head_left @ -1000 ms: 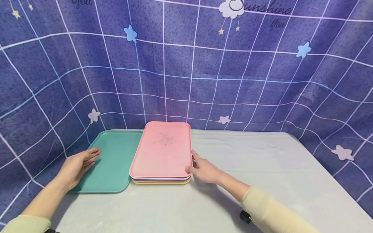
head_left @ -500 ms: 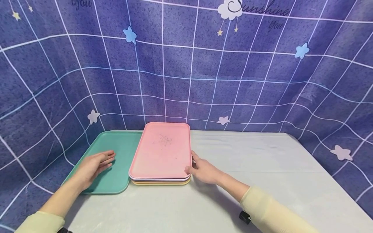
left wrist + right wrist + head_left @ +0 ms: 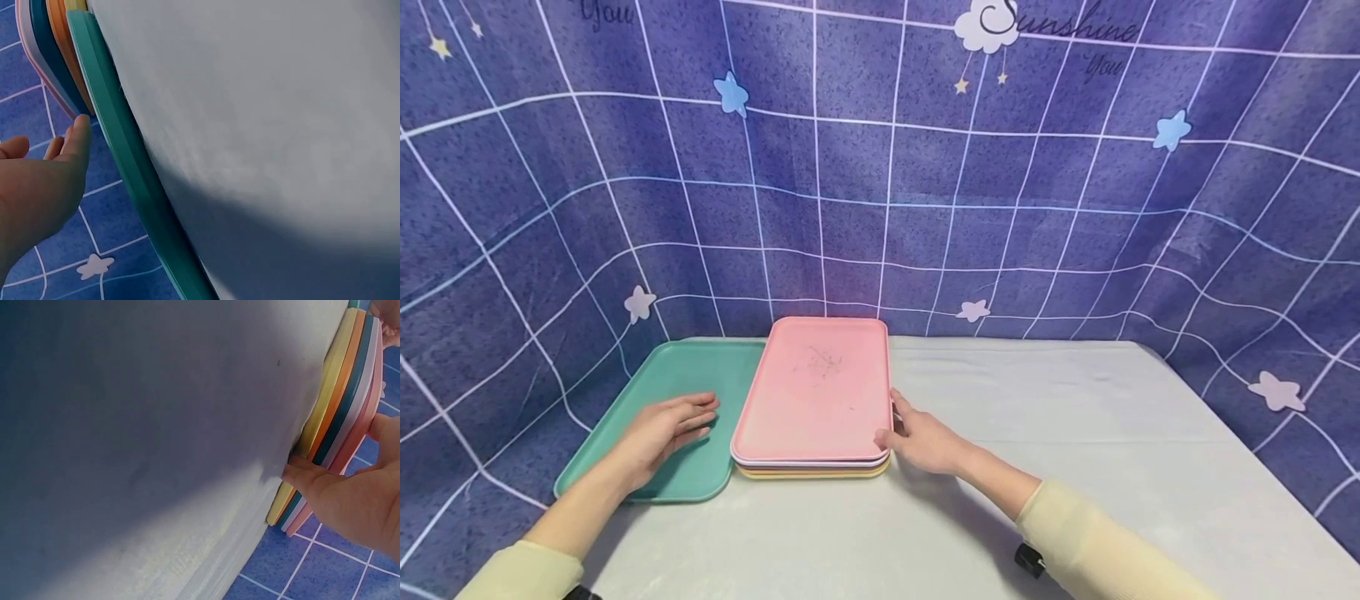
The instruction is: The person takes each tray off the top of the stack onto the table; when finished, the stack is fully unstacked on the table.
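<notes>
In the head view a pink tray [image 3: 820, 383] with dark scratches tops a stack of trays. Beneath it, the right wrist view shows the edges of a lilac tray [image 3: 362, 394], a dark teal tray [image 3: 343, 419], an orange tray [image 3: 337, 403] and a yellow tray [image 3: 322, 397]. My right hand [image 3: 928, 442] holds the stack's right side, thumb at the pink rim and fingers low against the edges. To the left lies a larger green tray [image 3: 700, 371], partly overlapped by the stack. Above it my left hand [image 3: 666, 433] extends, fingers fairly straight, pointing toward the stack and holding nothing.
A white-covered table [image 3: 1075, 467] carries the trays. Behind and at both sides hangs a blue grid-patterned curtain [image 3: 850, 167] with stars, close to the trays' far edges. Black straps show at both wrists, one a dark wrist device [image 3: 1030, 559].
My left hand has moved right across the green tray, closer to the stack. The right hand and the trays stay in place, apart from a slight camera shift.
</notes>
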Demonstrator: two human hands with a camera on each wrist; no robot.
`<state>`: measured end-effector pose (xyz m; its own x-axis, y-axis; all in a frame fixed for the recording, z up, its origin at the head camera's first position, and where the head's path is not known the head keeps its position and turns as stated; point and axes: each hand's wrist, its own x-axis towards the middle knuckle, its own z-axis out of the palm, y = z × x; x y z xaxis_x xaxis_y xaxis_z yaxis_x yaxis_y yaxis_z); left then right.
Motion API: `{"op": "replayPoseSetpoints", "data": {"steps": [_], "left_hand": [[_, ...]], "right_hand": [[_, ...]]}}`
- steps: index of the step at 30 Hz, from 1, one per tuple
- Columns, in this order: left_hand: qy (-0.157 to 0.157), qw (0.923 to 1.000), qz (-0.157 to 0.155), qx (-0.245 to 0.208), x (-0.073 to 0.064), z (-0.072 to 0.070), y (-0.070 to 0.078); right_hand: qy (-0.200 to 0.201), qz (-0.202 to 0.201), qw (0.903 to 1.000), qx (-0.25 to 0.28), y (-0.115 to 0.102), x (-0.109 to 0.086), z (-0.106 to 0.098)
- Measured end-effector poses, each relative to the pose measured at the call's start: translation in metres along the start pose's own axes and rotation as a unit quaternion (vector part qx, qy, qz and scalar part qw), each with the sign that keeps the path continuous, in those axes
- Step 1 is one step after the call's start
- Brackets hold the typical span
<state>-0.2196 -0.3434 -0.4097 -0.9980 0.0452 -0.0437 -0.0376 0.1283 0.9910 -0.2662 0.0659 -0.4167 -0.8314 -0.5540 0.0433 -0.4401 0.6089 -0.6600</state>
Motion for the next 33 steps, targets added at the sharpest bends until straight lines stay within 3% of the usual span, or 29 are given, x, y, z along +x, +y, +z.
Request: {"op": "replayPoseSetpoints", "data": {"steps": [7,33], "left_hand": [[-0.018,0.9998,0.002,0.010,0.003,0.009,-0.001],[-0.037,0.9971,-0.030,0.060,0.015,0.038,0.001]], "right_hand": [[0.001,0.002,0.9999,-0.010,0.000,0.000,0.001],[0.003,-0.001,1.0000,-0.002,-0.001,-0.001,-0.001]]}}
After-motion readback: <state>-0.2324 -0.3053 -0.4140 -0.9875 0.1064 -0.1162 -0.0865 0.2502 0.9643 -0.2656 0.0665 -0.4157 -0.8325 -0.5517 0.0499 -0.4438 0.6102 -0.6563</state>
